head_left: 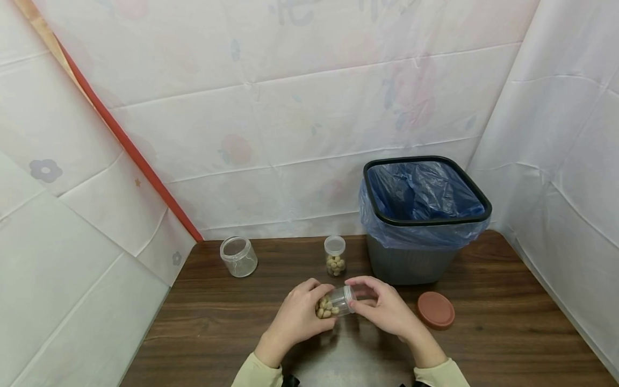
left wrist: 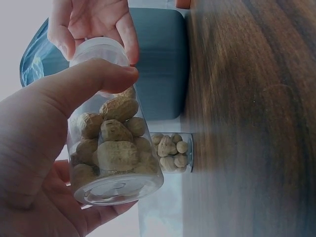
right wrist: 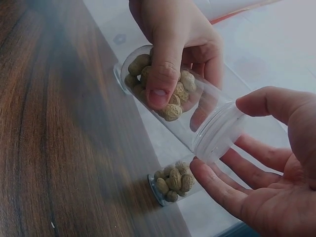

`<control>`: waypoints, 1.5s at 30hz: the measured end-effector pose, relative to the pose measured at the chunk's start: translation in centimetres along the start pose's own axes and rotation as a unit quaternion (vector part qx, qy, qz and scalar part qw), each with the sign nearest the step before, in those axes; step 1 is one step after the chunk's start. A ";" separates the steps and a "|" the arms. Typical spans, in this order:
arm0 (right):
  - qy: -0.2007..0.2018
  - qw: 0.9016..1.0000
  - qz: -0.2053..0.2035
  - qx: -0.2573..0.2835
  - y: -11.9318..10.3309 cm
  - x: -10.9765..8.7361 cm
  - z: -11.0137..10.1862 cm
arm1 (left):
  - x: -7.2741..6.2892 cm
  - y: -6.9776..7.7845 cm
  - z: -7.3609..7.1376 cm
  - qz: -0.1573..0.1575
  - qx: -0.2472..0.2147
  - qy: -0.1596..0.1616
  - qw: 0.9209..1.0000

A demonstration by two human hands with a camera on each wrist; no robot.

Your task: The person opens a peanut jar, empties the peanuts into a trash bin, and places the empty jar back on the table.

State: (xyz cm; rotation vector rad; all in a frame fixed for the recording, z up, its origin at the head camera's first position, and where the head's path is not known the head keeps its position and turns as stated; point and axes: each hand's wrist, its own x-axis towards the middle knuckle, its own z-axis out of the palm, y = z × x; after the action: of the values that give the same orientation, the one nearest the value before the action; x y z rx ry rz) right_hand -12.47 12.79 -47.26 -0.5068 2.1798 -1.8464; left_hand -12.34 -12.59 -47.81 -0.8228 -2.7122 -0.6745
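Observation:
My left hand grips a clear plastic jar partly filled with peanuts in their shells. The jar is tilted onto its side above the table, its lidded end toward the right. At that end, my right hand has thumb and fingertips around the rim of the whitish see-through lid, which sits on the jar's mouth. Just behind the hands stands a second lidded jar, upright, also with peanuts in its lower part.
Toward the back left of the wooden table stands an uncovered clear jar. A grey bin with a blue liner bag is at the back right. In front of it lies a round reddish lid. Patterned sheeting hangs behind.

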 end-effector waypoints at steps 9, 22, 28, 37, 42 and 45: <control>-0.002 1.000 -0.003 -0.005 -0.1 0.0 0.0 | 0.0 0.0 -0.1 0.002 -0.001 -0.002 1.000; -0.004 0.998 -0.030 -0.053 0.0 0.0 -0.1 | 0.0 0.1 -0.1 -0.001 -0.005 -0.005 1.000; -0.006 0.996 -0.043 -0.075 0.1 0.0 -0.1 | 0.0 0.1 -0.1 -0.002 -0.005 -0.007 1.000; 0.004 0.995 -0.031 -0.093 -0.2 0.0 0.1 | 0.0 0.2 -0.3 -0.008 -0.012 -0.014 1.000; 0.036 0.995 0.012 -0.093 -0.3 0.1 0.2 | 0.1 0.2 -0.3 -0.008 -0.011 -0.012 1.000; 0.059 0.993 0.043 -0.090 -0.2 0.1 0.3 | 0.1 0.3 -0.3 -0.007 -0.007 -0.009 1.000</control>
State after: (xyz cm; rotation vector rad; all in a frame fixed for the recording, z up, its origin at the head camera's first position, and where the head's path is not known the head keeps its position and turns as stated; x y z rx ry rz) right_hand -12.47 12.45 -47.07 -0.3387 2.4198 -1.6860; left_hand -12.23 -12.51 -47.45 -0.8169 -2.7343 -0.6924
